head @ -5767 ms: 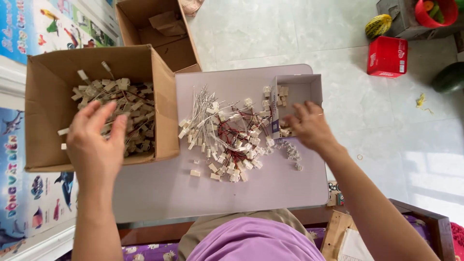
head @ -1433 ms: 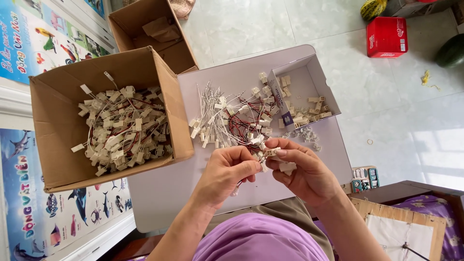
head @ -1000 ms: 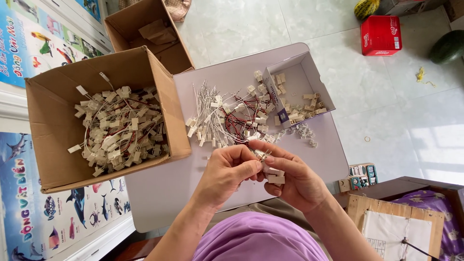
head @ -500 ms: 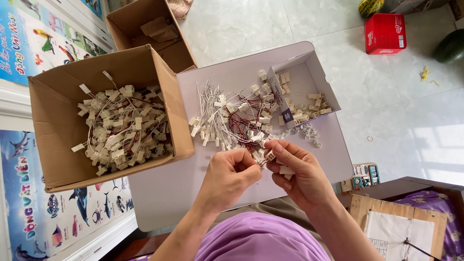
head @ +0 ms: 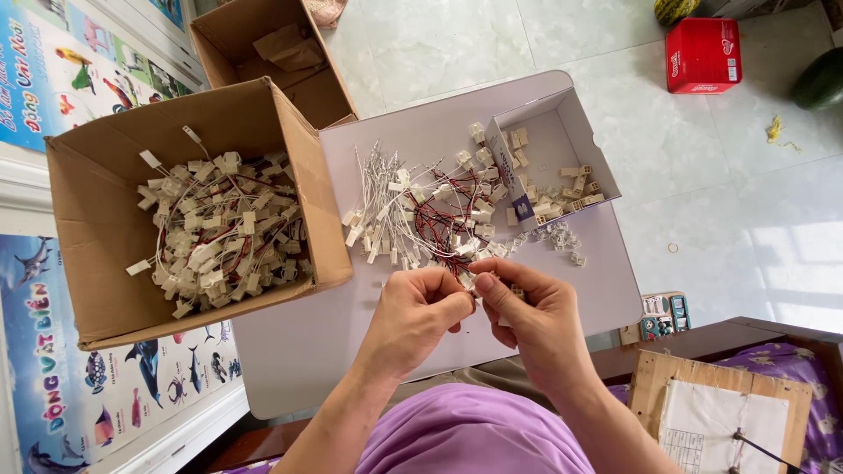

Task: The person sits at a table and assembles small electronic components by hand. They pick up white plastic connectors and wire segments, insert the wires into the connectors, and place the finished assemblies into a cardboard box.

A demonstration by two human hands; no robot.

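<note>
Holding our two hands together over the near edge of the pale board, we are pinching a small white connector on thin red wire between them. Our left hand is curling its fingers around the wire end, thumb and forefinger closed tight on it, while our right hand is gripping the same piece from the other side, fingertips meeting the left's. The piece is sitting right at the gap between the two hands, just below the loose heap of wired connectors that is spreading across the middle of the board. We are keeping a big cardboard box at the left, holding a tangle of finished-looking wired plugs, and a small white box at the right, lying open with little beige housings inside and some spilling beside it. A second cardboard box is standing farther off.
</note>
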